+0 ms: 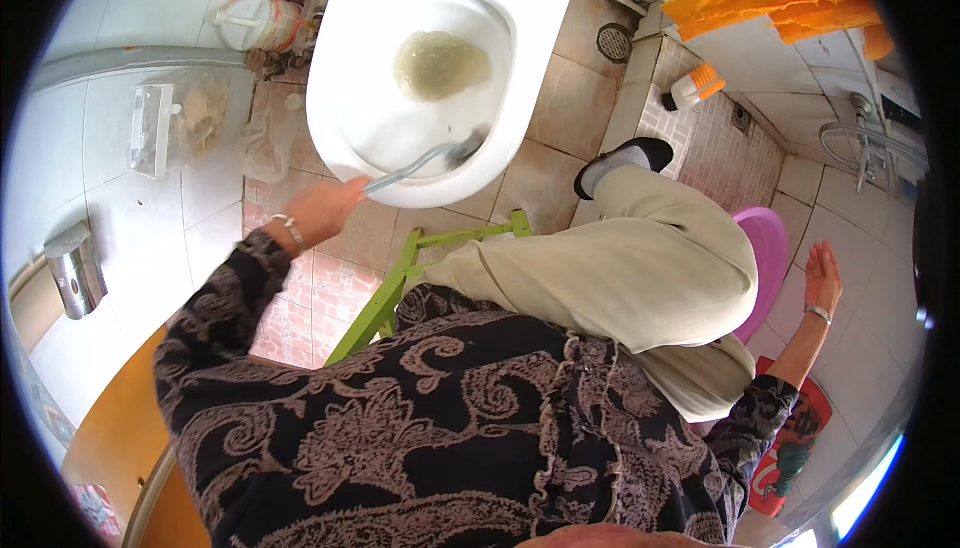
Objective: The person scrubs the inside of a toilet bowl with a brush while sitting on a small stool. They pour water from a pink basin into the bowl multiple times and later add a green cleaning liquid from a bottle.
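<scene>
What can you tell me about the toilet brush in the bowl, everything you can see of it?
The toilet brush has a slim, pale, slightly curved handle, plastic by the look, ending in a dark bristle head. The left hand grips its near end. It slants up and right over the rim of the white toilet bowl, the head pressed against the inner wall, beside the murky water. It looks blurred.

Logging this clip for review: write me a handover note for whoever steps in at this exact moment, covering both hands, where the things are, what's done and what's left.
Left hand: gripping the handle of the long grey toilet brush, whose head is inside the white ceramic toilet bowl, against its near inner wall.
Right hand: open, holding nothing, flat against the white tiled wall.
Done: brush is in the bowl, murky water at the bottom.
Left: probably the rest of the bowl and a flush.
</scene>
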### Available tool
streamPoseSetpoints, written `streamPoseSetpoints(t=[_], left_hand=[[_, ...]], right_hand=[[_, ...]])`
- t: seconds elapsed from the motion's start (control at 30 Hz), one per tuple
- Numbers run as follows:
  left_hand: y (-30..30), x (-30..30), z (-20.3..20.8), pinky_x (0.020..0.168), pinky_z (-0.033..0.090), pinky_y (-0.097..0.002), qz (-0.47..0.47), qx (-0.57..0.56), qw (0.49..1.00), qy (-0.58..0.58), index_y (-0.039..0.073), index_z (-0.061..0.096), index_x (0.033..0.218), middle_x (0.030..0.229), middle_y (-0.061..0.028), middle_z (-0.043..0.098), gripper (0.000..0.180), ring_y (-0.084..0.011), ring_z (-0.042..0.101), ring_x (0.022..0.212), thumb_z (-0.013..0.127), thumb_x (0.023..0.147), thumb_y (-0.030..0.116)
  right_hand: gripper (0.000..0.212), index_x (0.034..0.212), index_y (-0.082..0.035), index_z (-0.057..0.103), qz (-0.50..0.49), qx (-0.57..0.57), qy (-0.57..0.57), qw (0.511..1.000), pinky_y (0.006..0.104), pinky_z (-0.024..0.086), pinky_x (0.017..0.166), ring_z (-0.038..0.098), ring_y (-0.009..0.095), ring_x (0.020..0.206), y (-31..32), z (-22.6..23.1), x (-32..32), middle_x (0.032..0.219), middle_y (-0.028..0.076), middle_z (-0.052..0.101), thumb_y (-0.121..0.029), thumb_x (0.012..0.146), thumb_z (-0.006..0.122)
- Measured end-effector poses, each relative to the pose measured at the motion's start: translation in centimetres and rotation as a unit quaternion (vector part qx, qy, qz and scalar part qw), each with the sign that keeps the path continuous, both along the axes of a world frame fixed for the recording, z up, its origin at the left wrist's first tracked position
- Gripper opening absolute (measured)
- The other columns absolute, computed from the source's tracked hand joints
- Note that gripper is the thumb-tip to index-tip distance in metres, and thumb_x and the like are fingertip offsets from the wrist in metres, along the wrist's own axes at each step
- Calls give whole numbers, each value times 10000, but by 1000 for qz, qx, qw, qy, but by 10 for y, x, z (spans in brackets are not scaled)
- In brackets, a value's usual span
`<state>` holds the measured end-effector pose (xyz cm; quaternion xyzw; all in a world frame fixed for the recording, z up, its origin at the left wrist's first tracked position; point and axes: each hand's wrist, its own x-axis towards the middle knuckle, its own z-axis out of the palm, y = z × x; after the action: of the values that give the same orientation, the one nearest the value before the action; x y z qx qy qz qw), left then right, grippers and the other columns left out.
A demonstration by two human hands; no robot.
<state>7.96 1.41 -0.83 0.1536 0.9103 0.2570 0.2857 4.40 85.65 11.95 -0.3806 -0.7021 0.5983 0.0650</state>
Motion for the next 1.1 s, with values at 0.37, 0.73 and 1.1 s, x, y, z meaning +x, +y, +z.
streamPoseSetpoints(t=[0.37,0.73,1.1], left_hand=[[58,-11,3,562,455,-514,51,-88,993,57,4,494,1176,675,-236,592,286,-419,594,648,446,941,161],[21,-58,-30,580,516,-468,28,-270,960,69,17,552,1024,742,-204,646,183,-361,650,679,448,922,127],[55,-98,-61,550,508,-446,-83,-352,922,141,-45,516,1086,725,-175,645,225,-337,655,675,444,905,70]], right_hand=[[264,1125,10,604,-36,-98,29,994,296,515,739,625,167,884,26,-31,-8,1018,95,660,-84,878,605],[267,1085,-6,622,5,-84,-38,996,268,495,687,614,152,824,-1,-36,-11,930,71,654,-173,877,635],[317,1156,-41,611,188,-11,-126,974,239,484,699,612,105,764,-81,-17,-8,916,32,658,-239,907,609]])
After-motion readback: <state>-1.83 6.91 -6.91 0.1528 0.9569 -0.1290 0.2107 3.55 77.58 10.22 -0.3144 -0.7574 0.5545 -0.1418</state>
